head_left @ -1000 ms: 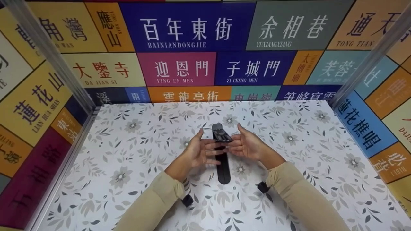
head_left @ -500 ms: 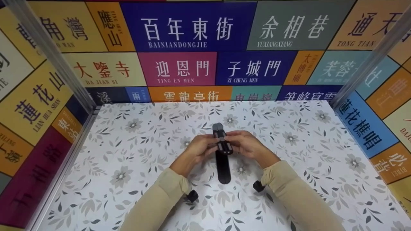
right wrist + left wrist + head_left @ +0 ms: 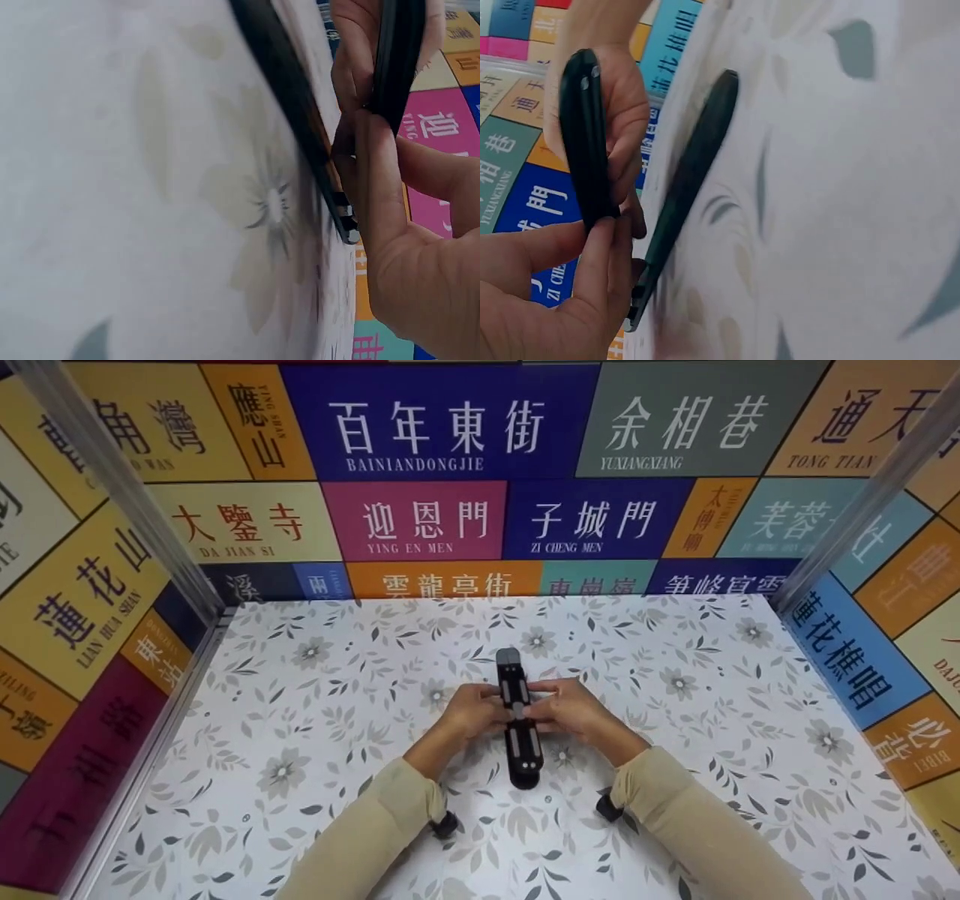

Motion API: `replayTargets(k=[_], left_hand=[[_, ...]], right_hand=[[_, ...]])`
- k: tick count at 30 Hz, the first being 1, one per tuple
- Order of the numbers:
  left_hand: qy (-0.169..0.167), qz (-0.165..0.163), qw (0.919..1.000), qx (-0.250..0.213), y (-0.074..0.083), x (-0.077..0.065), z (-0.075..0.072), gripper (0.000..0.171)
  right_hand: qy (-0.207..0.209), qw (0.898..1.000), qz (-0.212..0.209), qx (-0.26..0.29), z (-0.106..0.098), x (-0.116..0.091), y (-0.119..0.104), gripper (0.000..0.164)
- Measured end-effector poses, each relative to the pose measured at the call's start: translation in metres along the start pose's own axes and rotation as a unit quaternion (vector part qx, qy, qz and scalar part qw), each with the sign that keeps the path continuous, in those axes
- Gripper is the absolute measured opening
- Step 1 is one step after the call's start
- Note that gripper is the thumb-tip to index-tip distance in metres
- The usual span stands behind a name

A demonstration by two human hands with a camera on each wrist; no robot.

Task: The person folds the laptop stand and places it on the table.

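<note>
In the head view a long black bar (image 3: 526, 742) with pale strips and small dots near its ends lies lengthwise over a second black bar (image 3: 508, 657), whose grey far end shows beyond it. My left hand (image 3: 474, 711) pinches the upper bar from the left. From the right, my right hand (image 3: 574, 711) pinches it near the middle. In the left wrist view the held bar (image 3: 585, 135) stands apart from the lower bar (image 3: 694, 172) along much of its length. Fingers hide where the two come close, so I cannot tell whether they are joined.
White table (image 3: 360, 652) with a grey leaf-and-flower print lies under the hands. Panels with large lettering (image 3: 442, 424) rise behind and at both sides. Clear edge strips (image 3: 165, 525) run up the corners. A small black block (image 3: 444, 825) hangs at the left cuff.
One second ago my fingers were spread around the tilted upper bar. Both hands then closed on it, and it has swung to lie lengthwise over the lower bar, its near end towards me.
</note>
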State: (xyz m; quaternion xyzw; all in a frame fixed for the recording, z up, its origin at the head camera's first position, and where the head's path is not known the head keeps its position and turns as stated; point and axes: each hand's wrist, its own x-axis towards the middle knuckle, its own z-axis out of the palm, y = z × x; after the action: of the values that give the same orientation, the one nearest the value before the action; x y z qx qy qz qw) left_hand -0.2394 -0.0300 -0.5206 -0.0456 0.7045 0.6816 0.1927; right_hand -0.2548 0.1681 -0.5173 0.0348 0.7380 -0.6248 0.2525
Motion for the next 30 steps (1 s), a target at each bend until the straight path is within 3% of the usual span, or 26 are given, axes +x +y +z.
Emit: replayTargets(k=[3,7,11,14,16,18,21,23,24,27,30], left_hand=[[0.024,0.029,0.9958,0.083,-0.002,0.0,0.002,0.049],[0.056,0.069,0.9768,0.195,-0.003,-0.002,0.005,0.04],[0.061,0.089,0.9644,0.241,-0.003,-0.004,0.007,0.032],[0.051,0.115,0.9507,0.283,-0.003,-0.007,0.007,0.025],[0.037,0.136,0.9264,0.349,-0.003,-0.011,0.007,0.03],[0.017,0.14,0.8935,0.426,-0.002,-0.017,0.005,0.056],[-0.027,0.106,0.8414,0.529,0.001,-0.029,0.003,0.109],[-0.059,0.07,0.8171,0.569,0.003,-0.036,0.003,0.133],[-0.073,0.055,0.8076,0.583,0.003,-0.039,0.003,0.137],[-0.1,0.034,0.7914,0.602,0.002,-0.045,0.003,0.141],[-0.108,0.032,0.7875,0.606,0.0,-0.047,0.004,0.138]], right_hand=[[0.016,0.997,-0.033,-0.069,0.002,-0.003,0.003,0.063],[0.036,0.988,-0.069,-0.134,0.003,-0.005,0.007,0.06],[0.035,0.977,-0.098,-0.189,0.003,-0.007,0.009,0.058],[0.019,0.959,-0.136,-0.249,0.002,-0.01,0.011,0.057],[0.005,0.941,-0.162,-0.297,0.001,-0.013,0.012,0.064],[-0.015,0.92,-0.177,-0.348,0.0,-0.018,0.013,0.087],[-0.053,0.889,-0.181,-0.417,-0.002,-0.027,0.013,0.13],[-0.072,0.867,-0.178,-0.461,-0.004,-0.033,0.013,0.149],[-0.078,0.856,-0.176,-0.48,-0.004,-0.035,0.013,0.154],[-0.083,0.83,-0.173,-0.524,-0.003,-0.037,0.015,0.16],[-0.09,0.817,-0.167,-0.545,-0.002,-0.036,0.018,0.161]])
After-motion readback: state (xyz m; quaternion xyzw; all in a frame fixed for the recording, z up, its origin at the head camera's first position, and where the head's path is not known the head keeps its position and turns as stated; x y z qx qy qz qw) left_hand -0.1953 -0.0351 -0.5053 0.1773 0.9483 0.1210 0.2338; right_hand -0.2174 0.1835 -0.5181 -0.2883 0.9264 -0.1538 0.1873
